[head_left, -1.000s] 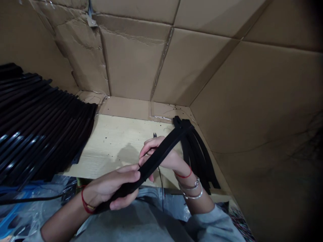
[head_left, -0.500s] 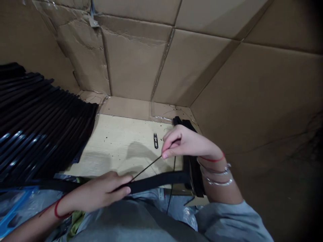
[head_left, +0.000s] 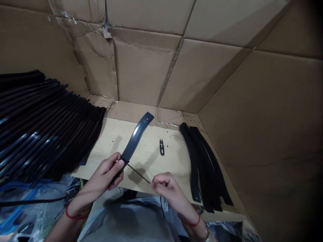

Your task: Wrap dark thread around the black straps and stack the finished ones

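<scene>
A dark, glossy curved strip [head_left: 136,136] with a small hole near its top end slants up from my left hand [head_left: 111,171], whose fingers are wrapped round its lower part. Black material shows at the grip, and the strip's lower end is hidden. My right hand [head_left: 164,186] pinches a thin dark cord [head_left: 138,173], which runs taut from beside the left fingers. Black thread snips [head_left: 162,148] lie on the pale board [head_left: 151,134], beyond the right hand.
Many dark strips [head_left: 45,131] lie stacked at the left. Several black strips [head_left: 204,164] rest at the right. Cardboard walls [head_left: 141,67] rise behind and at the right. Clear plastic and a blue frame [head_left: 19,215] are at the lower left.
The strip in my left hand has swung upright, showing its glossy end. My right hand has moved down and closer to my body, still pinching the cord. The view has shifted slightly.
</scene>
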The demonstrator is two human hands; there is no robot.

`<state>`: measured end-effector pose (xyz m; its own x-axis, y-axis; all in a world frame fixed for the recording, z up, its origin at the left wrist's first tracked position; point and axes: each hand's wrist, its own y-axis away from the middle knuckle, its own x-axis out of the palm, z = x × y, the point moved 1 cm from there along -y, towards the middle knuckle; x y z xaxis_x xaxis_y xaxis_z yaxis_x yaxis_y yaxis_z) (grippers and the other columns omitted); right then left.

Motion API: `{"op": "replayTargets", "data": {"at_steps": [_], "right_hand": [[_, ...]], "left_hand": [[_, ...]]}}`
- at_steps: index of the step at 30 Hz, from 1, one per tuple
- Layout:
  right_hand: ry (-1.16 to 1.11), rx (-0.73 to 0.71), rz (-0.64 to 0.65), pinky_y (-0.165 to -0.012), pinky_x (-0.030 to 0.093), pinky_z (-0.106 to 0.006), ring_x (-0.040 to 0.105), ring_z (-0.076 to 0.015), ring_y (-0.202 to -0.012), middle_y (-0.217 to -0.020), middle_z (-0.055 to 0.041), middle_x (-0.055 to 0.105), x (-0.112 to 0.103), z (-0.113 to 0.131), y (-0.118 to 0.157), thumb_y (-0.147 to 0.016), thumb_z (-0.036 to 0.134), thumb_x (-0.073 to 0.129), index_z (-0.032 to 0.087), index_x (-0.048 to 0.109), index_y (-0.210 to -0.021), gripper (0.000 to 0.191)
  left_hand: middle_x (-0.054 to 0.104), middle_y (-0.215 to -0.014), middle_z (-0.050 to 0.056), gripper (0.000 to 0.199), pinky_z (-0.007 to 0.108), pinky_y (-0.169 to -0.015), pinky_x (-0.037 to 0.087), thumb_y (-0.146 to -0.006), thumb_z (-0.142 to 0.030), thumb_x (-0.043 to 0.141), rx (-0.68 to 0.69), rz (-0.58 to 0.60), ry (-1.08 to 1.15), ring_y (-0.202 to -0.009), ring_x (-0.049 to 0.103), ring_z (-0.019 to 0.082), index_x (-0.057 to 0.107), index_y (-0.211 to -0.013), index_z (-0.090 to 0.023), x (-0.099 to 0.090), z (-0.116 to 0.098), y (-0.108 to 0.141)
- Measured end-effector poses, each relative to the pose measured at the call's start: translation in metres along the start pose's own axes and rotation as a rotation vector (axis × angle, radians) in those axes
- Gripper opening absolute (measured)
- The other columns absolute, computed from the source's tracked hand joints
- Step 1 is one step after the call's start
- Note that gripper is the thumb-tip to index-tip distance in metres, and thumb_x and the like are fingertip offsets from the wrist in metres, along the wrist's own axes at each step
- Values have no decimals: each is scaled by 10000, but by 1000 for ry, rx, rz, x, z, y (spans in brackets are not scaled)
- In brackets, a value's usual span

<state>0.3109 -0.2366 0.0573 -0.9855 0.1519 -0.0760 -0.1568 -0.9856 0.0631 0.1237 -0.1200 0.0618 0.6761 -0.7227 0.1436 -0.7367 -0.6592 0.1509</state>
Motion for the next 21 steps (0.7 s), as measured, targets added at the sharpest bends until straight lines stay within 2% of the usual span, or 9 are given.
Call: {"op": "replayTargets", "data": {"at_steps": [3,7,9,11,14,18,21], "right_hand": [[-153,13,-101,-452,125,-250,198,-73,-464,-459,63,273,-4,-17,-9,-729,335,662,176,382,-476,410],[-190,-11,-138,-445,133,-242,218,-68,-450,-446,67,301,3,-20,-23,-685,381,726,173,415,-488,423],[-185,-49,-172,-445,141,-242,231,-68,-451,-448,64,314,8,-16,-31,-684,377,732,171,431,-490,414],[-169,-92,-210,-447,127,-242,209,-63,-455,-453,68,294,13,-11,-38,-688,358,730,169,418,-480,420],[-153,-123,-216,-447,103,-232,178,-54,-457,-456,75,269,20,-7,-45,-673,316,733,162,406,-461,420],[-190,-129,-170,-438,210,-207,319,-68,-455,-466,43,396,31,-10,-53,-665,285,695,158,464,-478,323],[-206,-134,-154,-427,258,-205,384,-83,-463,-493,25,459,36,-10,-61,-677,308,693,162,485,-498,311]], "left_hand": [[435,-443,-91,311,123,-350,195,-875,-495,532,-88,145,231,-335,288,31,471,-921,-193,10,6,2],[366,-363,-96,334,122,-270,184,-866,-519,518,-181,513,527,-252,194,32,527,-848,-185,21,16,-6],[311,-329,-100,356,135,-233,182,-867,-525,488,-249,699,672,-213,146,36,517,-751,-190,23,22,-13],[266,-280,-101,371,149,-205,165,-859,-517,488,-320,833,787,-166,118,46,471,-666,-201,22,28,-18],[162,-196,-126,373,157,-182,120,-839,-519,523,-337,869,893,-115,37,56,412,-638,-225,21,36,-22],[77,-151,-163,353,140,-172,71,-806,-551,572,-298,772,935,-101,-54,52,430,-726,-239,23,42,-25],[101,-159,-168,322,135,-178,82,-823,-547,551,-264,788,910,-103,-63,49,461,-796,-239,28,40,-27]]}}
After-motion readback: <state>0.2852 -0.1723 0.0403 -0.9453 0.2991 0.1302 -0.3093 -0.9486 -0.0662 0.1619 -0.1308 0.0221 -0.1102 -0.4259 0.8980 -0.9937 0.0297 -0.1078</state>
